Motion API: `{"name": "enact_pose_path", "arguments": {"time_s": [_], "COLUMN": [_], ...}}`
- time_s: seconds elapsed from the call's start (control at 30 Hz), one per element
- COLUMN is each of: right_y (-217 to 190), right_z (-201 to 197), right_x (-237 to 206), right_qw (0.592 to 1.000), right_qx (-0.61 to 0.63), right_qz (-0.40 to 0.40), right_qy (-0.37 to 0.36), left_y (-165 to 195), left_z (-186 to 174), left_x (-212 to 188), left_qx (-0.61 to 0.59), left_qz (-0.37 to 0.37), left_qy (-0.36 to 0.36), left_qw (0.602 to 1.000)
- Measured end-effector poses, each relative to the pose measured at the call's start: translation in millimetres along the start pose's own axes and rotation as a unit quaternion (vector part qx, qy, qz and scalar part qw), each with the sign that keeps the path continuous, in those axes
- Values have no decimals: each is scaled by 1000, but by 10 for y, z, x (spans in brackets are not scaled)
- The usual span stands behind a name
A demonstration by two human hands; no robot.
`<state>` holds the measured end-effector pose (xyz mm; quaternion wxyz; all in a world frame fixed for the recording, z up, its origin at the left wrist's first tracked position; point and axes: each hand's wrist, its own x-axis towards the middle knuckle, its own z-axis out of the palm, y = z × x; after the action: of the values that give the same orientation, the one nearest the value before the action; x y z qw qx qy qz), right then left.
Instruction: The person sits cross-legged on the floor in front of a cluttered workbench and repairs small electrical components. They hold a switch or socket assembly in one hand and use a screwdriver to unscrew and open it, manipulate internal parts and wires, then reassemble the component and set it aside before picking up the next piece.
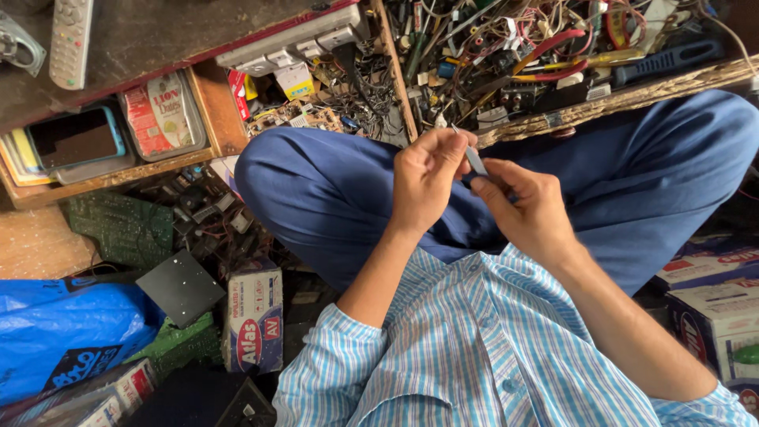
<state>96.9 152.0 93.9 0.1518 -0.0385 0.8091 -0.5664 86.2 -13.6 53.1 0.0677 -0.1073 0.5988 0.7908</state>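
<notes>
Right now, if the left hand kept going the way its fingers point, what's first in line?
The left hand points up and right, so probably the wooden tray edge, then the tangled wires; depth is unclear.

– Clothing?
– Shirt: pale blue with white and pink stripes. Trousers: plain dark blue.

– Item between the fingers?
– Small tool, grey metal.

– Surroundings?
– Bag: bright blue. Circuit board: green. Square plate: black. Small box: white with a red oval. Remote control: light grey. Pliers: red handles. Screwdriver: dark blue handle.
</notes>
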Motion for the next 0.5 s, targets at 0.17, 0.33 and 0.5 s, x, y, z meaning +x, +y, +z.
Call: {"name": "enact_pose_path", "arguments": {"time_s": [0.17, 0.33, 0.5], "right_y": [141, 57, 259], "right_z": [9, -211, -1145], "right_x": [-138, -79, 153], "right_qw": [998, 988, 926], "right_qx": [-32, 66, -310], "right_qz": [44, 136, -136], "right_qy": [24, -34, 169], "left_y": [-51, -64, -87], "left_z": [65, -55, -105], "left_x": [-158, -268, -337], "left_qx": [8, 2, -21], "left_qz": [-15, -67, -88], "left_qy": [13, -19, -18], "left_qw": [1000, 998, 996]}}
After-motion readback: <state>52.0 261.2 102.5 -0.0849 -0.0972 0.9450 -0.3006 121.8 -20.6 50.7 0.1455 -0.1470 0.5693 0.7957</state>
